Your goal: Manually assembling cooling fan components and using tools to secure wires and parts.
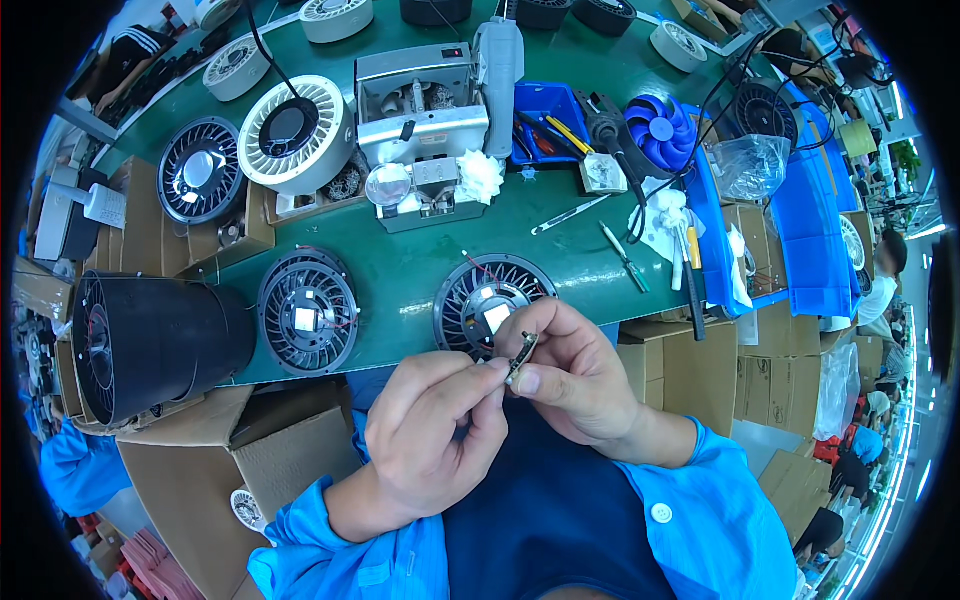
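- Up close, the left hand [430, 440] and the right hand [575, 375] are meeting above the person's lap, both pinching a small dark narrow circuit strip [522, 355] between thumb and fingertips; the strip is standing tilted, just in front of the table edge.
- Both forearms are wearing bright blue sleeves [700, 520], coming in from the lower edge.
- Directly behind the hands, a round black fan frame with a white square centre [490, 305] is lying flat on the green table top [400, 265], thin red wires trailing from it.
- Left of it, a second matching black fan frame [308, 312] is resting near the table edge, and a large black cylindrical housing [150, 345] is lying on its side over brown cardboard boxes [250, 450].
- Farther back, a grey metal press-like fixture [420, 110] is standing mid-table, with a white round fan grille [295, 135] to its left and a blue bladed fan [660, 130] to its right.
- Screwdrivers [625, 258] and white rags [665, 215] are lying scattered on the right side.
- Beyond the table, blue plastic crates [810, 230] and stacked cartons are filling a busy workshop floor.
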A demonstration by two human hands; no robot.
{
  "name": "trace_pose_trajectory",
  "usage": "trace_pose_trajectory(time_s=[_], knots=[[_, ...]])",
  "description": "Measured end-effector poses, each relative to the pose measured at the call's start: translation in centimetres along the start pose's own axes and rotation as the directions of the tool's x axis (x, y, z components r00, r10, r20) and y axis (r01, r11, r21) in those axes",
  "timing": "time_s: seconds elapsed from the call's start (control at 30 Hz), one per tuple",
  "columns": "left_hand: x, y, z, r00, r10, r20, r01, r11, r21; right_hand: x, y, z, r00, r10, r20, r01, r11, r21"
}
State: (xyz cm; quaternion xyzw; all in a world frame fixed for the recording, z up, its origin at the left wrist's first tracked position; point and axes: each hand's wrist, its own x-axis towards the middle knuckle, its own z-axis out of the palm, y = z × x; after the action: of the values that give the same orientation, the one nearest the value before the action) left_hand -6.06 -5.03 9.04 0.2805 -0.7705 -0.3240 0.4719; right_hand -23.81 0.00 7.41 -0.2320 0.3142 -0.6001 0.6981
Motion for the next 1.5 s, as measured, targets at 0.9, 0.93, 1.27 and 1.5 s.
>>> trace_pose_trajectory(time_s=[0.9, 0.93, 1.27, 1.5], knots=[[-1.2, -7.2, 2.4, 0.892, -0.314, 0.325, 0.21, 0.925, 0.317, 3.0, -2.8, -12.2, 0.761, -0.633, 0.143, 0.189, 0.005, -0.982], [-1.0, -7.7, 1.9, 0.879, -0.328, 0.346, 0.239, 0.931, 0.276, 3.8, -3.2, -11.5, 0.781, -0.623, 0.043, 0.215, 0.204, -0.955], [-4.6, -9.2, 2.8, 0.889, -0.354, 0.292, 0.329, 0.935, 0.133, 22.1, -8.0, -9.2, 0.89, -0.45, -0.072, 0.21, 0.545, -0.812], [-4.2, -10.8, 1.0, 0.864, -0.355, 0.357, 0.351, 0.933, 0.078, 16.0, -11.9, -1.3, 0.748, -0.66, 0.074, 0.477, 0.457, -0.751]])
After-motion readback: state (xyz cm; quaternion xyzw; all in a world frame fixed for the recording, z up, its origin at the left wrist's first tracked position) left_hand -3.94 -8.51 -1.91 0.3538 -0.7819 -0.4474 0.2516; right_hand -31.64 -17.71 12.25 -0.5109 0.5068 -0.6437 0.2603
